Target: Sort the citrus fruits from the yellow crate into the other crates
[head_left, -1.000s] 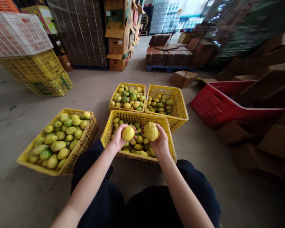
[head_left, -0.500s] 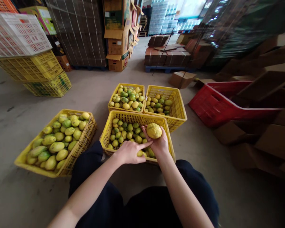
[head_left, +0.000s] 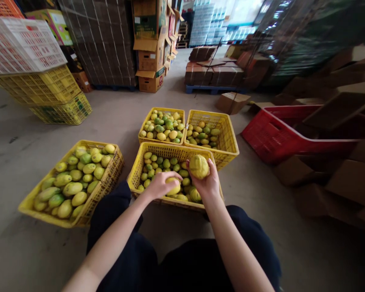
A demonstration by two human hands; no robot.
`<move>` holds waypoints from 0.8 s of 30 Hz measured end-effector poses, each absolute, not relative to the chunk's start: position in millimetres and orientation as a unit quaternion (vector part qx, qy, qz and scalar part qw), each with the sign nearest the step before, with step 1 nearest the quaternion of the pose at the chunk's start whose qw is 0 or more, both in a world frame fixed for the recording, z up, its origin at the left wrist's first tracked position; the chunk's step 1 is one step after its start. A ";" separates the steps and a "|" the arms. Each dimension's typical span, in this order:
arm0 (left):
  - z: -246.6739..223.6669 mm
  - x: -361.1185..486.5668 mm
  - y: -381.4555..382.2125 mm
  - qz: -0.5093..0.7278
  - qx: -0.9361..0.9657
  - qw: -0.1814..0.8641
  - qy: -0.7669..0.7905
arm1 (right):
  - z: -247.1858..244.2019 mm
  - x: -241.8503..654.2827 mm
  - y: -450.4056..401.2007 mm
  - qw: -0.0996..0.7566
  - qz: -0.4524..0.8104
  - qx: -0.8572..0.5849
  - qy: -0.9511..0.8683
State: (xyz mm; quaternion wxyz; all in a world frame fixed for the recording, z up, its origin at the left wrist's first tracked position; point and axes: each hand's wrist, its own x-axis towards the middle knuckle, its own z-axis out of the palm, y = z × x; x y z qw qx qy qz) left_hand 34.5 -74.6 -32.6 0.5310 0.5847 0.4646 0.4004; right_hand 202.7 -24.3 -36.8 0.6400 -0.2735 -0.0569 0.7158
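My right hand (head_left: 207,182) holds up a large, knobbly yellow lemon (head_left: 199,166) above the front crate, fingers and thumb cupped around its sides. Lower and to the left, my left hand (head_left: 162,184) curls its fingers over a second yellow lemon (head_left: 174,186), partly hiding it. Both hands are over the yellow front crate (head_left: 134,172), which stands just before my knees. Inside it lie many yellow and green lemons (head_left: 158,172).
To the left stands a yellow crate (head_left: 26,207) heaped with larger lemons. Two more yellow crates, a fuller one (head_left: 140,127) and a part-filled one (head_left: 228,134), adjoin the front crate's far side. A red crate (head_left: 264,132) and cardboard boxes (head_left: 349,178) lie right.
My left hand has drawn back from my right palm, its pointing finger now curled over a lemon in the crate. The right hand has turned its lemon and gripped it more upright.
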 end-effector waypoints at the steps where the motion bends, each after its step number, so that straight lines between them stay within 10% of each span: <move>1: -30.3 31.8 -70.8 0.423 0.530 0.592 0.435 | -36.6 202.0 -24.8 0.638 0.716 -0.277 -0.057; 9: -17.4 22.5 -63.4 0.496 0.183 0.800 0.284 | -27.7 195.5 -36.9 0.585 0.749 -0.288 -0.118; 24: -10.9 25.1 -60.2 0.544 0.076 0.777 0.308 | -27.7 187.2 -38.6 0.559 0.773 -0.269 -0.133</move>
